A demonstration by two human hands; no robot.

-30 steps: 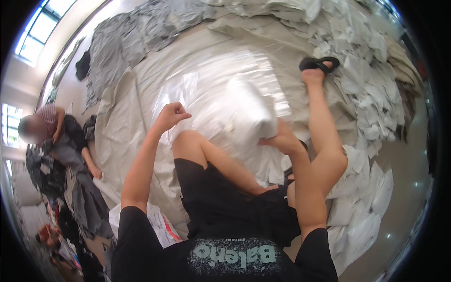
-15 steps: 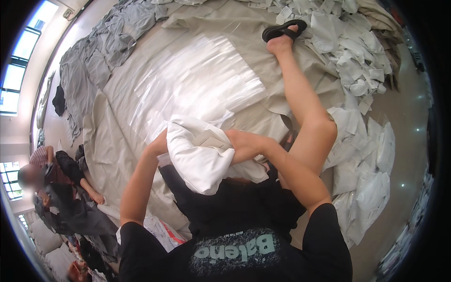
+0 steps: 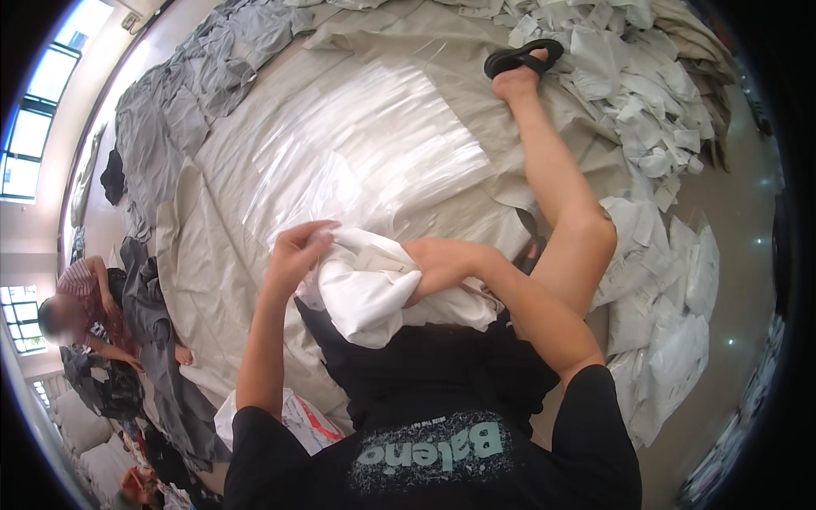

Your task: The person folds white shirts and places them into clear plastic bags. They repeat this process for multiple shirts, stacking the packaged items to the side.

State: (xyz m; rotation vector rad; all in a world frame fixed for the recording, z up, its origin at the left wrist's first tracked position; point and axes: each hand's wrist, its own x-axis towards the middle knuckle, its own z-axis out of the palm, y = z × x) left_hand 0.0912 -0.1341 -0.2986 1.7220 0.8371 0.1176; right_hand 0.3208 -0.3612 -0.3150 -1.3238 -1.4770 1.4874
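We seemingly arranged white cloth (image 3: 361,302), which needed steadying; whether left hand (image 3: 297,255) or right hand (image 3: 440,267) clamped its fingers, we couldn't tell.

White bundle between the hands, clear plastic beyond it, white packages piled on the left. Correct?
Wrong side: the head view shows the white packages piled on the right. White bundle between the left hand and right hand, clear plastic beyond it: correct.
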